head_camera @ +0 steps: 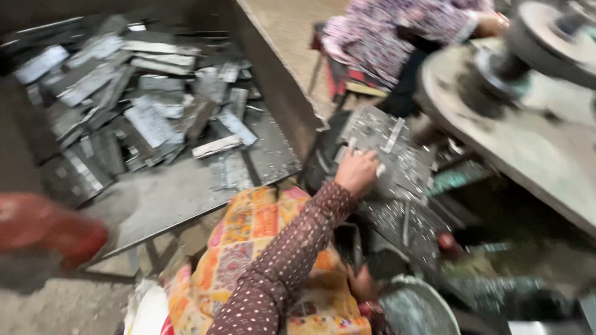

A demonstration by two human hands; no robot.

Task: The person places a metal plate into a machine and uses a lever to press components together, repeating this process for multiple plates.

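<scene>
Right hand (356, 170) is clenching its grip on the near edge of a punched metal sheet (388, 149), which is resting tilted on more scrap just beyond the fingers. Left hand (362, 286) is showing only partly, low beside a round metal basin (417, 307); grip state unclear. Risk: bare fingers are sliding on sharp perforated edges; the sheet is likely slipping toward the press wheel (546, 43) well right of the grip.
</scene>
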